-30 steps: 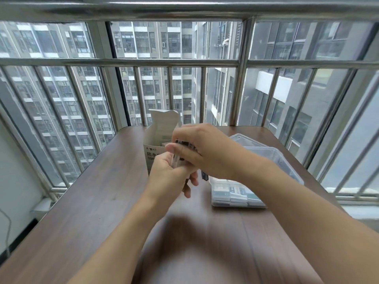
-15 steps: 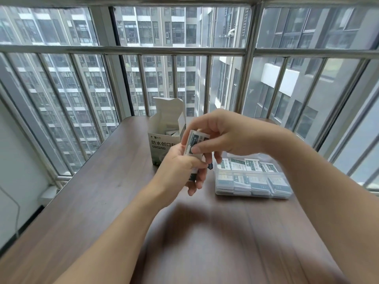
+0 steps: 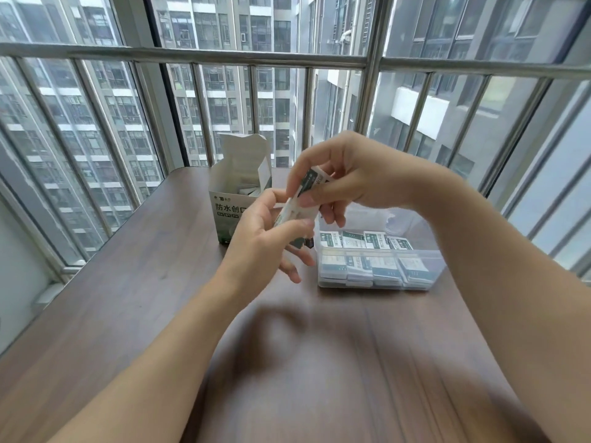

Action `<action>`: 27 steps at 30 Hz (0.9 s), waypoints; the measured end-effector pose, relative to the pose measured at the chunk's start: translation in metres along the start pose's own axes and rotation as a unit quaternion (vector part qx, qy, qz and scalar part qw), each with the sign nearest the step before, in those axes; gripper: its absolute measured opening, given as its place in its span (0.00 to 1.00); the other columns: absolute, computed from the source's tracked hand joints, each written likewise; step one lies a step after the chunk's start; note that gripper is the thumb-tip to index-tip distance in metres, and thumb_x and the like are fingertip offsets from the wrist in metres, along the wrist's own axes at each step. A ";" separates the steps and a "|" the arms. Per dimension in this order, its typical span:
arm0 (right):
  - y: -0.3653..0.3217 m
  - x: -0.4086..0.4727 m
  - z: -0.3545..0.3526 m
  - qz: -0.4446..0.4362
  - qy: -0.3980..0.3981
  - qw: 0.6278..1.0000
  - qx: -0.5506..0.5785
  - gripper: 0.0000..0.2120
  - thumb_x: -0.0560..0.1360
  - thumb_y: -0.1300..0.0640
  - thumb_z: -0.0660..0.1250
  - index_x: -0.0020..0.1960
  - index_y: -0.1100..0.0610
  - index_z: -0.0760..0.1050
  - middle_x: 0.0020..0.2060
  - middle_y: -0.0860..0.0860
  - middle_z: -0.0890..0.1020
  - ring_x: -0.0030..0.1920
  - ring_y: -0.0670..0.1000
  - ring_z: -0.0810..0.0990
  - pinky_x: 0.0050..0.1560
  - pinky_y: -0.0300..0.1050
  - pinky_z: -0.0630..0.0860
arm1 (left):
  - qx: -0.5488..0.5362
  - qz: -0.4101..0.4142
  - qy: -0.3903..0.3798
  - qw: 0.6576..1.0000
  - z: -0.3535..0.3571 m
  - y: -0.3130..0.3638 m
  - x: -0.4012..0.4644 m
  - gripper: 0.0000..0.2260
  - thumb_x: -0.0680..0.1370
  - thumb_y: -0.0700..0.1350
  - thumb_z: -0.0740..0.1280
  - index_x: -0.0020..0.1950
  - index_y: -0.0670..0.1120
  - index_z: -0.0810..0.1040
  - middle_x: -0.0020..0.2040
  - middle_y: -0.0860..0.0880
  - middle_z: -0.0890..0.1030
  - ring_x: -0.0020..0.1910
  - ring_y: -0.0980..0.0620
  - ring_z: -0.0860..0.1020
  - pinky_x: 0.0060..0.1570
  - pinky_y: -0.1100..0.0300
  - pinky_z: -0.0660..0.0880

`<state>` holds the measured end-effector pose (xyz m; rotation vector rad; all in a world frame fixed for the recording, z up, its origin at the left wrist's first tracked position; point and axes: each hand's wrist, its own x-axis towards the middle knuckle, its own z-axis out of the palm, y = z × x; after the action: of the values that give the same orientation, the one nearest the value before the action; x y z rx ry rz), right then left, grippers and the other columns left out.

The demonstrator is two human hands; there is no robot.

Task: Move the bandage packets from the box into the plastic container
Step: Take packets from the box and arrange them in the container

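- Right hand grip: thumb and fingers pinched shut on the top of a small stack of packets, held in the air above the table.
- Left hand grip: thumb and fingers closed round the lower half of the same stack, steadying it from below. Both hands hold it at once.
- Stack sits centre scene, just right of the box and just left of the container, touching neither.
- Box: far centre, upright, top flap open, more packets visible inside. So the task looks to be mid-way, not finished.
- Container: clear plastic, right of centre on the table, lid not seen on it. Rows of packets already stand in it, near row and far row; hard to tell how much space is left.
- Handling guess: packets are thin paper sleeves, very light, bendy, not fragile. Smooth faces likely slide on each other, so a loose stack may fan out or drop one.
- Best hold, I judge: pinch across the flat faces near the middle, thumb on one side and fingers on the other, firm enough to keep the stack square. An edge pinch would let them splay.
- Risk: stack tilted now; the bottom ones could slip out if the left hand lets go first.
- Container likely light too; a push while seating packets may shift it.
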<state>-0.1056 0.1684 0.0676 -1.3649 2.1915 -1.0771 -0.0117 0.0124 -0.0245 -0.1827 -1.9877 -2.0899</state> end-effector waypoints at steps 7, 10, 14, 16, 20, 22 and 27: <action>0.022 -0.046 -0.068 0.180 0.006 0.980 -0.084 0.06 0.74 0.62 0.73 0.49 0.53 0.84 0.36 0.53 0.85 0.32 0.50 0.79 0.30 0.40 0.75 | 0.337 0.218 0.026 0.915 -0.009 -0.017 -0.005 0.15 0.73 0.56 0.70 0.56 0.51 0.78 0.50 0.57 0.77 0.34 0.51 0.75 0.36 0.64 0.70; 0.033 -0.048 -0.083 0.267 -0.058 0.949 -0.161 0.06 0.75 0.60 0.73 0.47 0.50 0.85 0.34 0.53 0.85 0.30 0.47 0.75 0.29 0.38 0.72 | 0.356 0.225 -0.005 0.907 -0.008 -0.017 -0.005 0.15 0.74 0.56 0.70 0.58 0.53 0.78 0.54 0.60 0.76 0.36 0.51 0.76 0.40 0.59 0.74; 0.044 -0.039 -0.090 0.315 -0.148 0.915 -0.204 0.05 0.77 0.60 0.72 0.48 0.51 0.84 0.37 0.51 0.85 0.29 0.47 0.71 0.30 0.38 0.70 | 0.367 0.224 -0.006 0.903 -0.006 -0.018 -0.004 0.12 0.74 0.56 0.71 0.54 0.54 0.79 0.54 0.60 0.77 0.34 0.51 0.77 0.40 0.57 0.76; 0.047 -0.035 -0.088 0.318 -0.186 0.904 -0.217 0.05 0.77 0.60 0.72 0.49 0.51 0.83 0.39 0.51 0.85 0.29 0.47 0.69 0.29 0.37 0.68 | 0.377 0.229 -0.014 0.898 -0.005 -0.019 -0.003 0.12 0.73 0.57 0.71 0.54 0.55 0.79 0.53 0.61 0.77 0.34 0.50 0.76 0.38 0.61 0.73; 0.052 -0.033 -0.083 0.292 -0.226 0.888 -0.274 0.07 0.77 0.57 0.72 0.53 0.45 0.82 0.47 0.55 0.87 0.32 0.50 0.67 0.29 0.38 0.68 | 0.385 0.240 -0.013 0.891 -0.005 -0.022 -0.003 0.12 0.73 0.58 0.73 0.53 0.55 0.80 0.52 0.61 0.77 0.33 0.51 0.75 0.37 0.64 0.70; 0.053 -0.033 -0.080 0.283 -0.231 0.879 -0.306 0.16 0.76 0.54 0.74 0.62 0.42 0.77 0.47 0.53 0.86 0.32 0.51 0.71 0.32 0.40 0.73 | 0.385 0.240 -0.011 0.891 -0.005 -0.023 -0.002 0.12 0.73 0.58 0.73 0.53 0.56 0.80 0.50 0.60 0.76 0.34 0.51 0.75 0.36 0.64 0.70; 0.046 -0.032 -0.064 0.258 -0.256 0.835 -0.413 0.14 0.73 0.50 0.76 0.57 0.49 0.80 0.48 0.46 0.85 0.47 0.49 0.82 0.46 0.40 0.77 | 0.381 0.241 -0.014 0.892 -0.006 -0.025 -0.002 0.12 0.73 0.58 0.72 0.54 0.56 0.80 0.46 0.58 0.76 0.34 0.50 0.76 0.34 0.65 0.70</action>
<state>-0.1587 0.2350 0.0713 -1.0119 2.4116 0.4644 -0.0162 0.0074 -0.0490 -0.4846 -2.3073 -0.9262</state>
